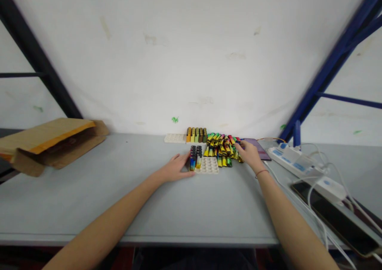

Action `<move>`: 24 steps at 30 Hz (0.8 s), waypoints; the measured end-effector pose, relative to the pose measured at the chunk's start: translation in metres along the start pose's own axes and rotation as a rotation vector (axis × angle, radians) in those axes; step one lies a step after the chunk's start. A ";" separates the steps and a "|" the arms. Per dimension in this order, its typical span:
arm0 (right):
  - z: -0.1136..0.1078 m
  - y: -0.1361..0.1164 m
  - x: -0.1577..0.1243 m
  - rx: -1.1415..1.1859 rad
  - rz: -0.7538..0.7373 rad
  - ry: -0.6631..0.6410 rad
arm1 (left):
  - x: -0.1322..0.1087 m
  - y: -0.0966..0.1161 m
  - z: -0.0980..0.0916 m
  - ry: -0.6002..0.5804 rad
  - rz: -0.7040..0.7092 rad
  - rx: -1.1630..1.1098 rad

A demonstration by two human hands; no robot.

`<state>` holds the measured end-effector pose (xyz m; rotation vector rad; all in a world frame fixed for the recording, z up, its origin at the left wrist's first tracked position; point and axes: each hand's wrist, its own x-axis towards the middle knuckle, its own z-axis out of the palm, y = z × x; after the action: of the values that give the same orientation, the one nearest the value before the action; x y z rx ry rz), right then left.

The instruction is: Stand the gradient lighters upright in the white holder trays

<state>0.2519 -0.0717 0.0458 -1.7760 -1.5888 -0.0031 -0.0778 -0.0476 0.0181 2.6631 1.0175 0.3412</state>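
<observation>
My left hand (175, 169) is around the left end of a white tray with round holes (211, 165), its thumb along the front edge and fingers at the side. Upright in the tray's left part stand several small shiny tubes (192, 162) with black tops, blue to yellow in colour. To the right and behind lies a pile of similar metallic tubes (222, 146) in yellow, green and pink. My right hand (249, 153) reaches into the pile's right side, its fingers closed at a tube there. The fingertips are partly hidden.
Behind, a second white tray (174, 138) holds upright orange-to-dark-green tubes (196, 135). A tablet (259, 148) lies right of the pile. Farther right are a power strip (324, 184), white cables and a phone (334, 216). An open cardboard box (53, 140) stands left.
</observation>
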 end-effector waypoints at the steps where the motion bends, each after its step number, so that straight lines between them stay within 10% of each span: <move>1: 0.001 -0.004 -0.001 0.094 0.016 0.028 | 0.000 0.000 0.000 0.001 -0.001 -0.001; 10: 0.023 -0.068 -0.027 1.294 0.313 -0.312 | 0.001 -0.002 0.002 0.000 0.009 0.010; 16: 0.037 -0.079 -0.036 1.347 0.389 -0.530 | 0.001 -0.006 0.004 0.017 0.030 -0.007; 24: 0.037 -0.086 -0.041 1.340 0.455 -0.421 | 0.001 -0.006 0.005 0.032 0.031 0.004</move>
<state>0.1515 -0.0911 0.0437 -0.9697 -0.9032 1.3732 -0.0793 -0.0429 0.0118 2.6878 0.9883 0.3895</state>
